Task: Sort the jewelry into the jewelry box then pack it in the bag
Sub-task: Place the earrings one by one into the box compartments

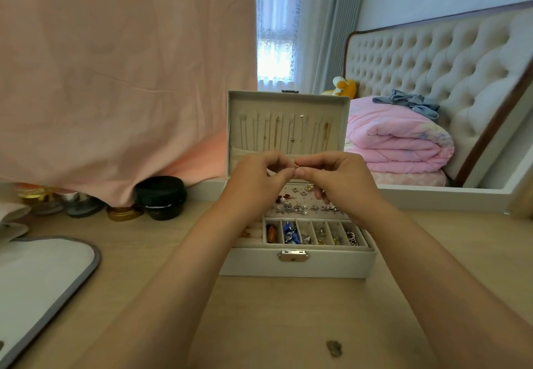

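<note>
1. a small brown scrap [334,348] lies on the wooden surface [259,316], nearest the viewer.
2. the left hand [256,181] and right hand [337,178] meet fingertip to fingertip above the open jewelry box [297,264], both pinching one small gold piece [296,166].
3. the box stands on the surface, its lid [288,103] upright with chains hanging inside; the front compartments hold mixed jewelry.

matt pale wood table [288,319], jewelry box [297,264] looks like smooth white leatherette with a velvety cream lining and shiny metal clasp [292,255]. glossy black jar [161,197] far left, quilted pink bedding [398,143] far right.
</note>
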`<action>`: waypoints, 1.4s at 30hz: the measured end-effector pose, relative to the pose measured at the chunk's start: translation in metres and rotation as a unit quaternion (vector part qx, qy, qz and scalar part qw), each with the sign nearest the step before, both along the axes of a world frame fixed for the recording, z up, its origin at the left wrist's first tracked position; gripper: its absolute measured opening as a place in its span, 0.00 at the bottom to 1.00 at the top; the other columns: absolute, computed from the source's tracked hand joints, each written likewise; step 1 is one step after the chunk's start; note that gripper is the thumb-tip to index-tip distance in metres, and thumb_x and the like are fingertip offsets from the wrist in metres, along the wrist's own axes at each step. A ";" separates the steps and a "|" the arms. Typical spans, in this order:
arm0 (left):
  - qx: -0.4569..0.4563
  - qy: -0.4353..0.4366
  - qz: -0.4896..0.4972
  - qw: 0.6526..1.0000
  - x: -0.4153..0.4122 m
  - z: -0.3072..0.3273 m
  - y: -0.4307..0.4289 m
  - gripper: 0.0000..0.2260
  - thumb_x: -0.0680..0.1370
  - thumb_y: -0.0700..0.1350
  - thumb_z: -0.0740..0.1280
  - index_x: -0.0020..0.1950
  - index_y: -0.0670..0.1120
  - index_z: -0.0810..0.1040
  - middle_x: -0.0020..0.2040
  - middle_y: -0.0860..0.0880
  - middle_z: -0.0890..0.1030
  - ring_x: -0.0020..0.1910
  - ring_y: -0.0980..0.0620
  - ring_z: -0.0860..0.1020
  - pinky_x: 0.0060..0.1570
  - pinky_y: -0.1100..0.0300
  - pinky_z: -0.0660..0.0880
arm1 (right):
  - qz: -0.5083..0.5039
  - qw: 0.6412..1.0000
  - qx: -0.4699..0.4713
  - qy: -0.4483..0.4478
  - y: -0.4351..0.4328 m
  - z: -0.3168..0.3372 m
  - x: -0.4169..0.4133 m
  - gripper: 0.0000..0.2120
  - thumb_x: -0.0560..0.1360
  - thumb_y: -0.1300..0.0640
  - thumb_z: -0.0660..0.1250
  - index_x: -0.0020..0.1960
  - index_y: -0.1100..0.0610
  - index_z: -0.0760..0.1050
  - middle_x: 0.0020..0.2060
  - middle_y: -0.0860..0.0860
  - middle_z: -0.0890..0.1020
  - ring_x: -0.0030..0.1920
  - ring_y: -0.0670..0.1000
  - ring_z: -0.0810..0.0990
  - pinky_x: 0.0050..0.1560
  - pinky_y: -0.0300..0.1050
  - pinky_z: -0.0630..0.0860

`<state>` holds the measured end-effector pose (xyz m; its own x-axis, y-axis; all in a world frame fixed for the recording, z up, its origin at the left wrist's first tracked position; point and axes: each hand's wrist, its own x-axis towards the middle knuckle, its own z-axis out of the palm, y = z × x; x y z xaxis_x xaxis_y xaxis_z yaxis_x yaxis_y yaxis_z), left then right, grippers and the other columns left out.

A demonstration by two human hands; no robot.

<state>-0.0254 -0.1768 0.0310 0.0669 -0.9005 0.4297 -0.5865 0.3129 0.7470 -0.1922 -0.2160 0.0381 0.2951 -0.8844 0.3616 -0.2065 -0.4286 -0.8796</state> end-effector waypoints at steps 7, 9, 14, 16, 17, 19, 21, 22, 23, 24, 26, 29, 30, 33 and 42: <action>0.008 -0.020 0.017 1.000 0.011 0.002 0.004 0.01 0.78 0.49 0.71 0.48 0.54 0.82 0.43 0.58 0.81 0.39 0.65 0.77 0.38 0.72 0.71 | -0.076 0.969 -0.101 0.212 -0.013 -0.013 -0.007 0.04 0.73 0.54 0.76 0.44 0.45 0.85 0.38 0.39 0.84 0.42 0.38 0.80 0.46 0.39 0.75; 0.005 -0.021 0.027 0.999 0.015 0.003 0.004 0.02 0.78 0.48 0.71 0.46 0.55 0.81 0.42 0.58 0.81 0.40 0.64 0.77 0.40 0.70 0.69 | -0.088 0.934 -0.124 0.323 -0.011 -0.013 -0.010 0.01 0.73 0.50 0.75 0.45 0.44 0.85 0.42 0.38 0.83 0.46 0.40 0.79 0.51 0.46 0.77; 0.001 -0.001 0.024 1.000 0.015 0.004 0.006 0.04 0.79 0.48 0.71 0.44 0.55 0.81 0.42 0.58 0.81 0.40 0.64 0.76 0.42 0.66 0.69 | -0.094 0.900 -0.175 0.388 -0.007 -0.008 -0.006 0.03 0.73 0.47 0.74 0.46 0.44 0.84 0.43 0.39 0.83 0.48 0.42 0.79 0.49 0.46 0.77; 0.004 0.003 0.019 1.000 0.013 0.004 0.006 0.03 0.79 0.48 0.71 0.45 0.54 0.81 0.43 0.58 0.81 0.41 0.64 0.76 0.43 0.66 0.69 | -0.093 0.896 -0.187 0.392 -0.006 -0.008 -0.004 0.04 0.74 0.46 0.73 0.46 0.44 0.84 0.43 0.39 0.83 0.47 0.42 0.79 0.47 0.44 0.76; 0.006 0.003 0.017 1.000 0.012 0.003 0.005 0.03 0.79 0.48 0.71 0.45 0.54 0.81 0.43 0.58 0.81 0.41 0.64 0.76 0.43 0.66 0.69 | -0.092 0.893 -0.192 0.396 -0.006 -0.008 -0.003 0.04 0.74 0.46 0.73 0.47 0.44 0.84 0.43 0.39 0.83 0.47 0.42 0.79 0.46 0.43 0.75; 0.009 0.003 0.015 1.000 0.012 0.003 0.005 0.02 0.79 0.48 0.71 0.46 0.54 0.81 0.43 0.58 0.81 0.41 0.64 0.76 0.42 0.67 0.69 | -0.093 0.886 -0.202 0.406 -0.006 -0.008 -0.002 0.05 0.74 0.46 0.73 0.47 0.44 0.84 0.44 0.39 0.83 0.48 0.42 0.78 0.45 0.43 0.74; 0.011 0.002 0.016 1.000 0.011 0.002 0.005 0.02 0.79 0.47 0.71 0.46 0.53 0.81 0.42 0.58 0.81 0.41 0.64 0.76 0.41 0.68 0.68 | -0.093 0.879 -0.215 0.416 -0.006 -0.008 -0.001 0.05 0.74 0.45 0.72 0.47 0.44 0.83 0.44 0.39 0.83 0.48 0.42 0.78 0.45 0.42 0.73; 0.012 0.002 0.015 1.000 0.011 0.002 0.005 0.02 0.79 0.47 0.71 0.46 0.53 0.82 0.42 0.58 0.81 0.41 0.65 0.76 0.41 0.69 0.68 | -0.092 0.876 -0.220 0.419 -0.006 -0.008 -0.001 0.05 0.74 0.45 0.72 0.47 0.44 0.83 0.43 0.39 0.82 0.48 0.42 0.78 0.45 0.42 0.73; 0.013 0.001 0.015 1.000 0.011 0.002 0.005 0.02 0.79 0.47 0.71 0.46 0.52 0.82 0.42 0.57 0.81 0.41 0.65 0.76 0.41 0.69 0.68 | -0.089 0.875 -0.221 0.421 -0.007 -0.008 0.000 0.05 0.74 0.45 0.72 0.47 0.44 0.83 0.43 0.39 0.82 0.48 0.42 0.77 0.45 0.43 0.74; 0.014 0.001 0.014 1.000 0.010 0.002 0.006 0.02 0.79 0.47 0.71 0.46 0.52 0.82 0.42 0.57 0.81 0.41 0.65 0.76 0.41 0.70 0.68 | -0.082 0.876 -0.219 0.423 -0.007 -0.008 0.000 0.04 0.74 0.45 0.72 0.47 0.44 0.83 0.44 0.39 0.82 0.48 0.43 0.77 0.46 0.44 0.74; 0.014 0.004 0.012 1.000 0.009 0.002 0.007 0.02 0.79 0.47 0.70 0.46 0.52 0.81 0.42 0.57 0.81 0.41 0.64 0.76 0.40 0.70 0.69 | -0.055 0.879 -0.204 0.427 -0.009 -0.007 -0.001 0.03 0.75 0.47 0.72 0.47 0.43 0.83 0.45 0.39 0.81 0.50 0.43 0.78 0.50 0.47 0.76; 0.018 0.020 0.010 1.000 0.009 0.002 0.006 0.02 0.78 0.46 0.71 0.47 0.52 0.81 0.42 0.56 0.81 0.41 0.61 0.78 0.43 0.65 0.74 | -0.013 0.881 -0.179 0.437 -0.011 -0.004 -0.004 0.05 0.77 0.50 0.70 0.47 0.41 0.83 0.48 0.39 0.80 0.49 0.44 0.77 0.54 0.50 0.77; 0.022 0.027 0.009 0.999 0.009 0.002 0.006 0.01 0.78 0.46 0.71 0.47 0.52 0.82 0.42 0.55 0.82 0.41 0.59 0.79 0.44 0.63 0.76 | -0.006 0.881 -0.172 0.440 -0.012 -0.004 -0.005 0.06 0.77 0.52 0.70 0.48 0.41 0.83 0.49 0.39 0.80 0.48 0.43 0.76 0.54 0.50 0.77; 0.029 0.062 0.005 0.998 0.008 0.003 0.006 0.02 0.79 0.47 0.70 0.48 0.51 0.82 0.43 0.55 0.82 0.43 0.57 0.80 0.46 0.62 0.76 | -0.001 0.895 -0.157 0.417 -0.014 -0.002 -0.008 0.09 0.79 0.55 0.67 0.50 0.42 0.83 0.51 0.40 0.80 0.48 0.41 0.76 0.54 0.46 0.77; 0.099 0.208 -0.047 0.972 0.006 0.010 0.011 0.06 0.81 0.47 0.67 0.54 0.49 0.82 0.47 0.51 0.86 0.40 0.55 0.81 0.36 0.65 0.77 | 0.022 0.994 -0.072 0.082 0.003 0.011 -0.006 0.12 0.72 0.63 0.75 0.51 0.49 0.82 0.44 0.46 0.86 0.28 0.48 0.78 0.35 0.42 0.80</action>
